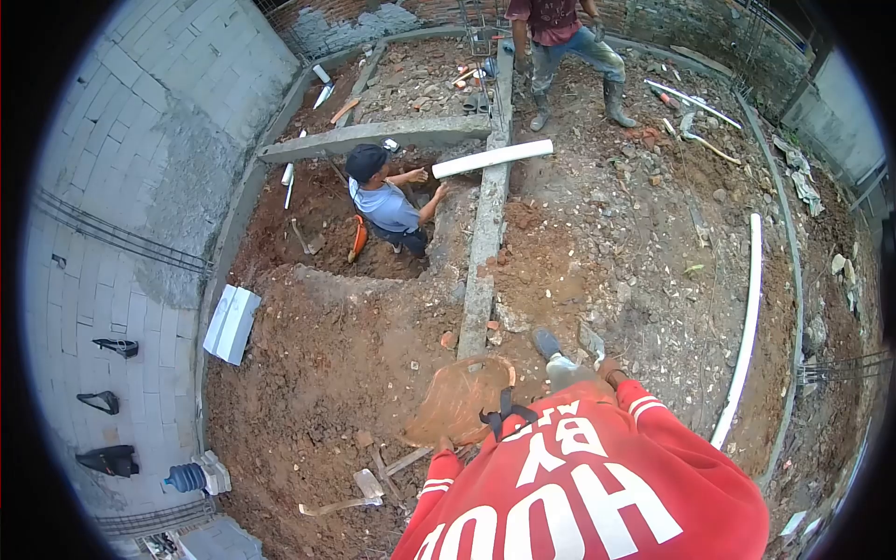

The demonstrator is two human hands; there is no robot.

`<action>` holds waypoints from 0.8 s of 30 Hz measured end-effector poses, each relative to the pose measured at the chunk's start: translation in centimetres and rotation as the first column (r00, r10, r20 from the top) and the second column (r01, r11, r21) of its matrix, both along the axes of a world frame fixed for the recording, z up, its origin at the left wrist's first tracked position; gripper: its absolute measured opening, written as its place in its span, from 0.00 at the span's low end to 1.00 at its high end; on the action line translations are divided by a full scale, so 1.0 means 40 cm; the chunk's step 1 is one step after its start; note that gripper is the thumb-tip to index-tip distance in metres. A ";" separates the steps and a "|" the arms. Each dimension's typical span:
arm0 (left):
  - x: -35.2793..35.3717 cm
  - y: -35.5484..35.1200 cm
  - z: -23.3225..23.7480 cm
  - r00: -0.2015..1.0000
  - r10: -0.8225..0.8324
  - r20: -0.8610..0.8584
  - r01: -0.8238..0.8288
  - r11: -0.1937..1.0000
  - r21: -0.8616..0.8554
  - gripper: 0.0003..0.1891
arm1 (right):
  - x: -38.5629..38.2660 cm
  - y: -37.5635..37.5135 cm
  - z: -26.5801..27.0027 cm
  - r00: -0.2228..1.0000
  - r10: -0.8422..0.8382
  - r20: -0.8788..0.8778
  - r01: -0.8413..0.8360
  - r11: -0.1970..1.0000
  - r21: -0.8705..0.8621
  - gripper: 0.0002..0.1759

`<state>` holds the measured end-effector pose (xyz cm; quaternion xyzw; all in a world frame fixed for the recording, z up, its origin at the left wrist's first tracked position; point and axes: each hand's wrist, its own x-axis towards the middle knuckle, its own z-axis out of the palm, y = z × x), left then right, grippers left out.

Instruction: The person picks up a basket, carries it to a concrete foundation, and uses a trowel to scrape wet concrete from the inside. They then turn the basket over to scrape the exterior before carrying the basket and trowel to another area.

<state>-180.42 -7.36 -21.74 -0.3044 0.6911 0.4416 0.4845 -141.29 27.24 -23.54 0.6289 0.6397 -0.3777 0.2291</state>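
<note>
My left hand (444,445) is at the near edge of a shallow, mud-coated orange-brown pan (464,401), its fingers closed on the rim. The pan lies tilted on the soil in front of my red sweatshirt (597,476). To the right, my right hand (611,372) is closed around the handle of a trowel (591,342), whose grey blade points forward over the ground. My shoe (546,343) is planted just left of the trowel. A black strap (507,412) hangs over part of the pan.
A person in a cap (387,205) stands in a dug pit by a white pipe (493,159) lying across a concrete beam (487,247). Another person (565,56) stands behind. A long white pipe (747,317) lies right; a hoe (364,490) lies left.
</note>
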 end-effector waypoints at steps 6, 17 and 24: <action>-0.019 -0.046 -0.078 0.993 -0.121 -0.016 0.121 0.993 -0.004 0.22 | -0.007 -0.004 0.008 0.996 -0.083 0.044 0.083 0.997 -0.002 0.27; 0.032 0.062 0.134 0.946 -0.279 -0.163 0.243 0.947 -0.211 0.28 | 0.019 -0.007 -0.040 0.999 -0.012 0.034 0.011 1.000 0.021 0.28; -0.017 -0.004 -0.040 0.958 -0.259 -0.121 0.252 0.965 -0.075 0.26 | 0.022 -0.006 -0.062 0.999 0.032 0.017 -0.032 0.999 0.033 0.24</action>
